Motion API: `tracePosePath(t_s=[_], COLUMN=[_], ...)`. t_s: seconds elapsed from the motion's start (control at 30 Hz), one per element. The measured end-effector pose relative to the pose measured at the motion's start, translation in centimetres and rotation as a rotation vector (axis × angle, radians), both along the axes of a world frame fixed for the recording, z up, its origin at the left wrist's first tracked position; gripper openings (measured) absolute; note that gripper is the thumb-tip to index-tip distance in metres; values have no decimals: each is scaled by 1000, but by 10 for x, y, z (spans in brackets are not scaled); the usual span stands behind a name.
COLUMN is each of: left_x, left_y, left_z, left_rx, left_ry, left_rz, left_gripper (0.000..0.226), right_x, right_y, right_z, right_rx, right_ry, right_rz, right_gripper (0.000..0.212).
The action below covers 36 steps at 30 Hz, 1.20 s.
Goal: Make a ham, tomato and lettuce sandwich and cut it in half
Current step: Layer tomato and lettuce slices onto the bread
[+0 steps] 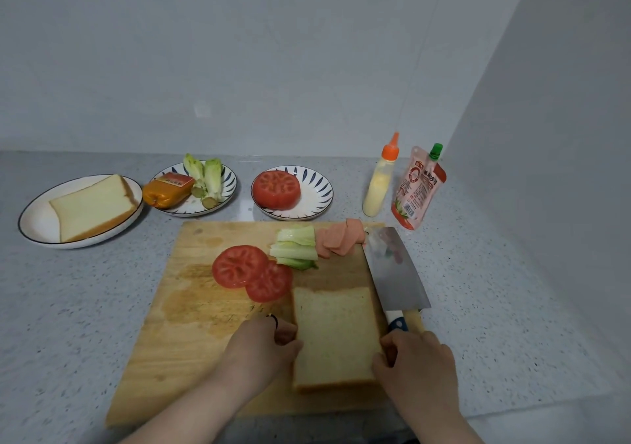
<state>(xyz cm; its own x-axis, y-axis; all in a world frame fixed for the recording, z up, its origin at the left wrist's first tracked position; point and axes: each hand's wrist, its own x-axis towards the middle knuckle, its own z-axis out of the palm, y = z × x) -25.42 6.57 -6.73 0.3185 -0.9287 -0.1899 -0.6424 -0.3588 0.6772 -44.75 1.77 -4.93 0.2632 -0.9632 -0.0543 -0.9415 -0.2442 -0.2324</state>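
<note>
Two walls (273, 68) meet behind speckled grey counter (85, 307). Cutting board (191, 324) reaches front edge; bread slice (336, 334) on its near-R part, left grip (263, 348) & right grip (418, 363) clasping its sides. Knife (396, 269) lies just R; counter strips flank board.

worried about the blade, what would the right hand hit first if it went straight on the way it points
Most likely the cleaver's handle, lying just ahead of the right hand beside the bread slice; depth is unclear.

Left grip (263, 348) and right grip (416, 361) hold the bread slice (336, 334) by its sides, cleaver (396, 273) just past the right, tomato slices (252, 273) past the left.
</note>
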Motion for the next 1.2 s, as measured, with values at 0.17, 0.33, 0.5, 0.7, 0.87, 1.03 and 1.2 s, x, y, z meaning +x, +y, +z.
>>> tracePosePath(t_s=[0.17, 0.33, 0.5, 0.7, 0.87, 1.03, 1.2], left_x=[3, 9, 25, 55, 75, 90, 99], left_y=[-5, -7, -10, -14, -20, -29, -42], left_z=[-2, 1, 10, 19, 23, 26, 26], left_rx=[-10, -5, -31, -52, -53, -37, -65], left_ry=[-46, -68, -99, -106, -112, -150, -154], left_rz=[-27, -65, -37, 66, 129, 134, 115], left_gripper=[27, 22, 17, 12, 10, 11, 12], right_x=[2, -1, -4, 1, 0, 0, -1], right_y=[-3, -9, -18, -26, -31, -33, -33], right_z=[-5, -10, -11, -13, -15, -16, -15], right_rx=[-29, -70, -116, 9, 77, 119, 178], right_ry=[36, -3, -122, -119, -186, -212, -230], right_rz=[8, 5, -94, -131, -184, -209, -270], right_gripper=[24, 24, 34, 53, 51, 42, 43])
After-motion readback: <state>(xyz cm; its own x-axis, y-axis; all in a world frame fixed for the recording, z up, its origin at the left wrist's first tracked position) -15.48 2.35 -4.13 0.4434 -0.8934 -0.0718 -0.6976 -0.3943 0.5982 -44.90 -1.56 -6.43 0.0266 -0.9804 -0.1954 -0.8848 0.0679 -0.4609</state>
